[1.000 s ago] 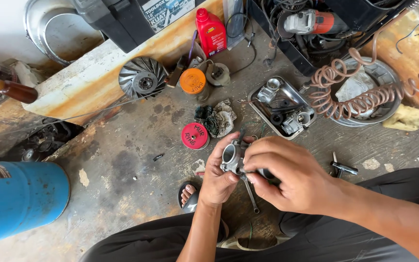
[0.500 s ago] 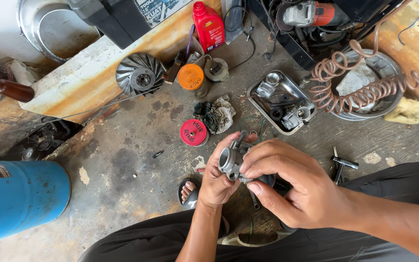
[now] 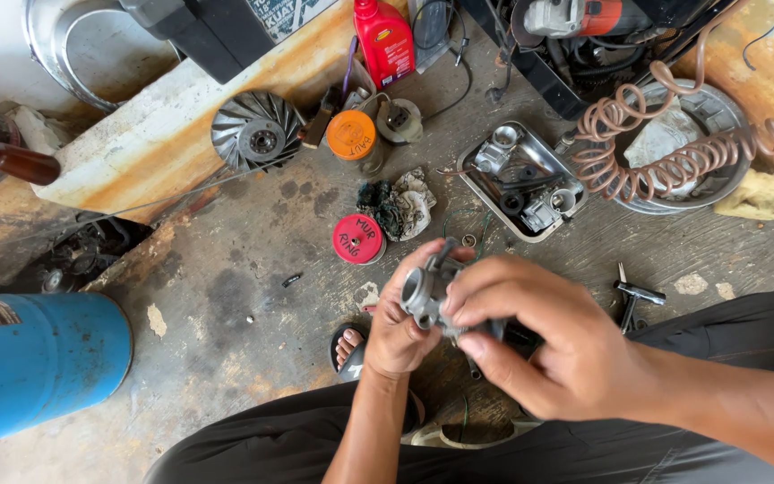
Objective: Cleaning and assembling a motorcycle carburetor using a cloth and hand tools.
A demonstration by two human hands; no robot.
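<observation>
Both hands grip a small grey metal carburettor over the stained concrete floor.

Head view: the left hand (image 3: 396, 332) cups the carburettor (image 3: 425, 294) from below; the right hand (image 3: 539, 336) closes on its right side, just below the red round lid (image 3: 357, 238) and metal tray (image 3: 521, 179).

Small grey metal carburetor (image 3: 425, 294), round bore facing up-left, tilted, held off the floor betw. fingers (image 3: 481, 291) of both hands; lower half hidden behind them.

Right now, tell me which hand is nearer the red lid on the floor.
Left. The left hand is just below-right of the red lid; the right hand lies farther right.
</observation>
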